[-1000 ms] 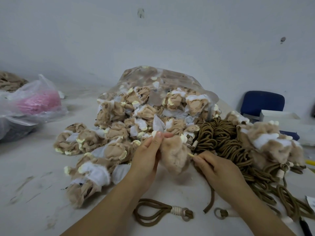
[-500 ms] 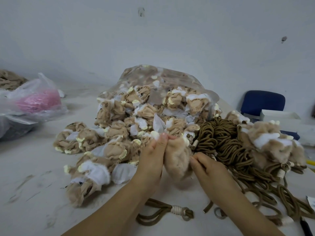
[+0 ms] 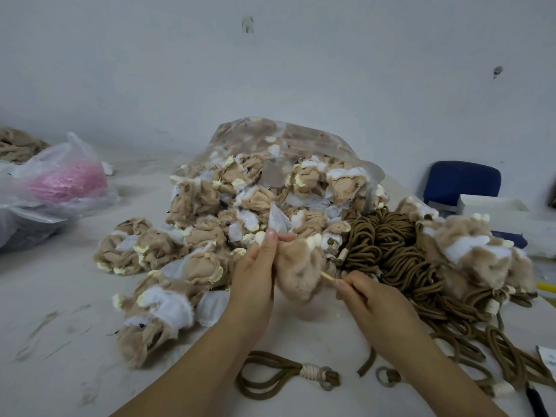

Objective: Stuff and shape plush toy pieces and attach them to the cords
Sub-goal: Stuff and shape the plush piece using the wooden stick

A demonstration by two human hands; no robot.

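Observation:
My left hand (image 3: 255, 275) pinches the top of a tan furry plush piece (image 3: 301, 272) that hangs in front of me above the table. My right hand (image 3: 370, 302) grips a thin pale stick (image 3: 326, 276) whose tip points into the plush piece's right side. A brown cord (image 3: 285, 377) with a white wrap and a metal ring lies on the table below my hands. A tangle of brown cords (image 3: 397, 251) sits to the right. Unstuffed tan and white plush pieces (image 3: 210, 236) spill in a heap from a clear bag (image 3: 294, 139).
A plastic bag with something pink (image 3: 63, 179) lies at the left. Finished furry plush pieces (image 3: 475, 251) rest on cords at the right. A blue chair (image 3: 463, 179) and a white box (image 3: 493, 206) stand behind them. The grey table (image 3: 60, 311) is scuffed at the front left.
My right hand pushed in against the plush piece, then drew back to the right, so the stick shows between hand and plush again. My left hand keeps its pinch.

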